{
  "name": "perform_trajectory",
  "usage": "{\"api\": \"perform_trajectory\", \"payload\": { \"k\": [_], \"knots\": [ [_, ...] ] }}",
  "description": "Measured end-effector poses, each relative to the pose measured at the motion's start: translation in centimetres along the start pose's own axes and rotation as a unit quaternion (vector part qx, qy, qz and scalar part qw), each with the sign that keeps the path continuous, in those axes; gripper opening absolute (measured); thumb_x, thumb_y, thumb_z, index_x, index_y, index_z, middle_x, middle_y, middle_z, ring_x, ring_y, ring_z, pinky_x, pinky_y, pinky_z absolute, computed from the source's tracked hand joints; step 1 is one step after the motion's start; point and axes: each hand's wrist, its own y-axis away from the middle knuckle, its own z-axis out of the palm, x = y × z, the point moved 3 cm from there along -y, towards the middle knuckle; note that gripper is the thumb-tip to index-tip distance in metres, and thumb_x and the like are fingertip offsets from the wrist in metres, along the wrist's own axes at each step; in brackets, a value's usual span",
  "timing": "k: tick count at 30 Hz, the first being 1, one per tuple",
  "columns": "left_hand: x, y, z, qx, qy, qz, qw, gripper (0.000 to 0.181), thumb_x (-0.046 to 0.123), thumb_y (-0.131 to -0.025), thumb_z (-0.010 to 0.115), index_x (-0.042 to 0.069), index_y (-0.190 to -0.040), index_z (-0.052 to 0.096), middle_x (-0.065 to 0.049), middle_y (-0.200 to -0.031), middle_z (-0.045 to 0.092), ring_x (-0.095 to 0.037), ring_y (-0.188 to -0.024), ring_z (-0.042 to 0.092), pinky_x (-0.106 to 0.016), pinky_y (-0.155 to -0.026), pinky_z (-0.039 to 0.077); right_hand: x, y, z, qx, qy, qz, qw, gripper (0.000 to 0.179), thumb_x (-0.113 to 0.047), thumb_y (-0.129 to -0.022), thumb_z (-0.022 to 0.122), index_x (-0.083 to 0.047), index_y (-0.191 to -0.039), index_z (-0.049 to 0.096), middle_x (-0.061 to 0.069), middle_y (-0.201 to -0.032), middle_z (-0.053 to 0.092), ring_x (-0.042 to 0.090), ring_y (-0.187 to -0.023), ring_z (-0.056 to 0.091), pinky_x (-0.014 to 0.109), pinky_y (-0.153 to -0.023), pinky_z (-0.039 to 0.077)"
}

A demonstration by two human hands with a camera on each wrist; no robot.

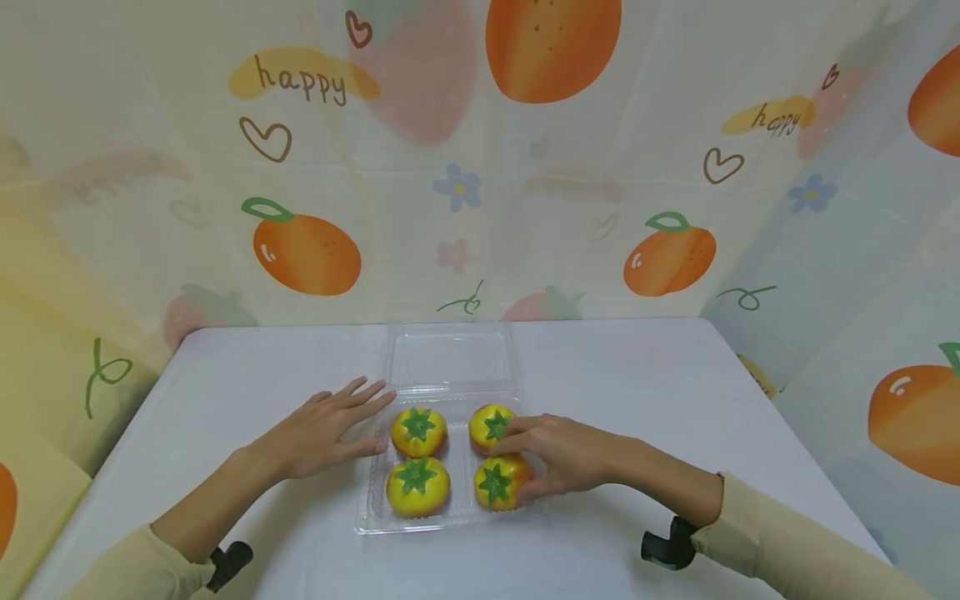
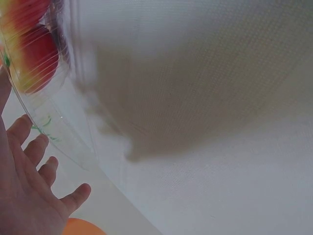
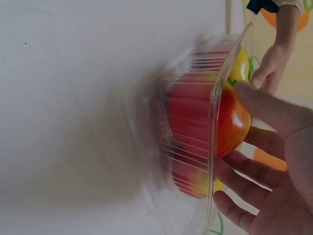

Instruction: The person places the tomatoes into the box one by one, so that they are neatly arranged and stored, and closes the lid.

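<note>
A clear plastic tray (image 1: 366,518) on the white table (image 1: 637,375) holds several yellow-red fruits with green tops. My right hand (image 1: 558,458) curls round the near-right fruit (image 1: 495,485), thumb and fingers on its sides; the right wrist view shows that fruit (image 3: 234,120) at the tray's rim (image 3: 215,132) inside my right hand (image 3: 274,171). The far-right fruit (image 1: 491,423) sits just behind my fingers. My left hand (image 1: 333,427) lies flat with straight fingers against the tray's left side, beside the far-left fruit (image 1: 418,431) and near-left fruit (image 1: 417,487). In the left wrist view, my left hand (image 2: 29,191) is open beside the tray wall (image 2: 54,122).
The tray's clear hinged lid (image 1: 450,354) lies open flat behind it. Fruit-patterned curtains (image 1: 300,167) close in the table at the back and both sides. The table's right edge runs near my right sleeve (image 1: 780,542).
</note>
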Motion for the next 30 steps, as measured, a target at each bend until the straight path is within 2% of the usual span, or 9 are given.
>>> {"api": "perform_trajectory", "payload": {
  "k": [15, 23, 26, 30],
  "knots": [
    [0.2, -0.1, -0.1, -0.001, -0.004, 0.001, 1.0000, 0.076, 0.063, -0.094, 0.051, 0.017, -0.154, 0.039, -0.009, -0.159, 0.035, -0.042, -0.146, 0.026, -0.070, -0.107, 0.029, -0.1, 0.2, 0.1, 0.016, -0.004, -0.003, 0.9999, 0.049, -0.027, -0.083, 0.083, -0.013, -0.127, 0.066, -0.005, -0.124, 0.064, 0.006, -0.111, 0.059, 0.026, -0.099, 0.049],
    [0.2, -0.2, -0.3, -0.002, -0.008, 0.001, 1.0000, 0.077, 0.063, -0.093, 0.052, 0.017, -0.154, 0.039, -0.010, -0.159, 0.035, -0.042, -0.147, 0.025, -0.070, -0.107, 0.028, 0.1, 0.0, 0.0, 0.033, 0.045, -0.005, 0.9984, 0.054, -0.032, -0.081, 0.084, -0.011, -0.127, 0.068, -0.005, -0.124, 0.069, 0.012, -0.116, 0.062, 0.034, -0.100, 0.049],
    [0.2, -0.2, -0.4, -0.003, -0.008, 0.001, 1.0000, 0.077, 0.063, -0.094, 0.051, 0.017, -0.154, 0.040, -0.010, -0.159, 0.035, -0.042, -0.147, 0.025, -0.070, -0.107, 0.029, 0.2, 0.0, -0.2, 0.030, 0.032, 0.002, 0.9990, 0.055, -0.033, -0.081, 0.084, -0.012, -0.129, 0.067, -0.006, -0.125, 0.068, 0.011, -0.117, 0.061, 0.035, -0.101, 0.049],
    [0.3, -0.3, -0.6, -0.002, -0.002, 0.006, 1.0000, 0.074, 0.060, -0.094, 0.052, 0.016, -0.153, 0.041, -0.011, -0.158, 0.036, -0.042, -0.146, 0.026, -0.068, -0.107, 0.031, 0.8, 0.0, -1.0, 0.040, -0.023, 0.008, 0.9989, 0.052, -0.034, -0.082, 0.083, -0.012, -0.126, 0.068, -0.006, -0.120, 0.069, 0.012, -0.110, 0.063, 0.035, -0.099, 0.050]
  ]
}}
